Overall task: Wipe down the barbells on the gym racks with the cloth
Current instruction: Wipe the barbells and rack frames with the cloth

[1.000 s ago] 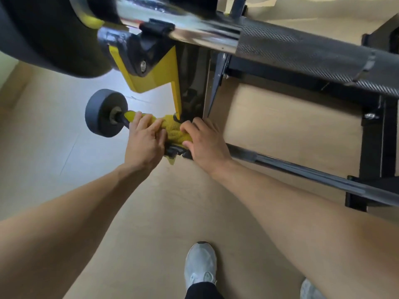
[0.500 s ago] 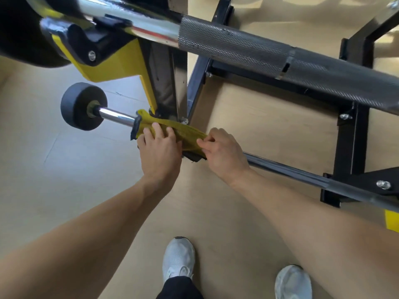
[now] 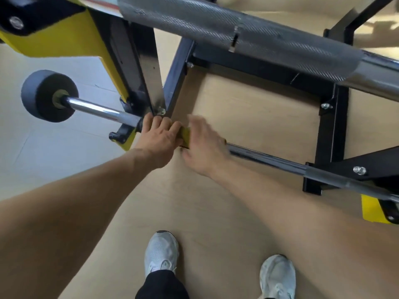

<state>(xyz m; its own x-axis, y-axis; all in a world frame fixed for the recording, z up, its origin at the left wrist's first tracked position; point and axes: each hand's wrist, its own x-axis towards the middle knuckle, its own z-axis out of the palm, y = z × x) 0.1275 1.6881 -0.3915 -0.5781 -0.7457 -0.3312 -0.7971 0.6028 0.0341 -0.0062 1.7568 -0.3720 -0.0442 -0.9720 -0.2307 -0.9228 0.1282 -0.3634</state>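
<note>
A chrome lower barbell point(image 3: 269, 157) runs from a small black end weight point(image 3: 46, 96) at the left down to the right across the rack. A yellow cloth point(image 3: 185, 135) is wrapped around it, mostly hidden between my hands. My left hand point(image 3: 160, 134) is closed over the cloth and bar just right of the rack upright. My right hand point(image 3: 205, 145), blurred by motion, grips the cloth right beside it. A thicker knurled barbell point(image 3: 237, 32) crosses the top of the view, close to the camera.
The black rack frame point(image 3: 330, 126) with yellow hooks point(image 3: 71, 37) stands behind the bar, with another yellow bracket point(image 3: 373, 209) at the right. My two white shoes point(image 3: 160, 253) stand on the beige floor below.
Both hands have slid the cloth to the right along the lower barbell, past the upright. More bare chrome shows by the end weight. The view has shifted left and closer.
</note>
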